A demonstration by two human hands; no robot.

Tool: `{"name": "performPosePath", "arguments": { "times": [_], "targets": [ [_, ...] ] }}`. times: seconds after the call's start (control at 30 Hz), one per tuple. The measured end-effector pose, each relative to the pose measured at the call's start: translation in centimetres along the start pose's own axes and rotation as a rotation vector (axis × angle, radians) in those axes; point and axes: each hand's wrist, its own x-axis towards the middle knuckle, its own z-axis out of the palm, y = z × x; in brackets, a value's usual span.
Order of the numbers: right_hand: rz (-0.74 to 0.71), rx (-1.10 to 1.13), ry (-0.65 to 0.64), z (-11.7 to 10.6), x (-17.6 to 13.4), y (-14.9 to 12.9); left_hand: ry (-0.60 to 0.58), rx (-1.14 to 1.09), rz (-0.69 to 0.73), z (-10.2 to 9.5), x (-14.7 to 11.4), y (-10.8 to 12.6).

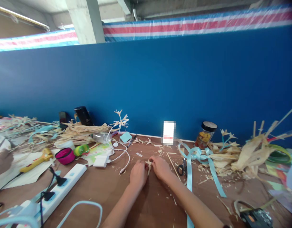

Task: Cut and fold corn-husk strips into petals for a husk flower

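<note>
Both hands meet above the brown table around a small pale corn-husk flower [149, 163], whose pointed petals spread out on top. My left hand [138, 173] has its fingers curled against the flower's stem side. From the other side, my right hand [161, 168] pinches a petal between thumb and fingers. The fingertips partly hide the lower part of the flower. Several similar husk flowers [148, 141] lie by the blue wall, and a taller stem with husk blossoms [121, 122] stands behind to the left.
Right of my hands are scissors [181, 169], light-blue ribbon [189, 171], a dark-lidded jar [206, 135] and corn husks [245, 153]. To the left lie a charger [101, 161], a power strip [65, 186], a pink tape roll [65, 155] and a yellow glue gun [36, 161] near another person's hand [2, 162].
</note>
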Motion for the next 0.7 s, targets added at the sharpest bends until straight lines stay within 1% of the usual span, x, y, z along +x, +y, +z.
{"name": "performPosePath", "arguments": {
  "times": [0.27,0.5,0.7],
  "targets": [
    [0.067,-0.013,-0.005,0.6,1.4,0.0,0.015,-0.004,-0.028,0.1,-0.1,-0.3],
    [0.056,0.032,0.013,0.3,1.6,0.1,0.041,-0.04,-0.053,-0.1,-0.4,-0.3],
    [0.062,0.081,0.058,0.6,1.3,0.1,0.064,-0.1,-0.086,-0.3,-0.3,-0.4]
  ]
}}
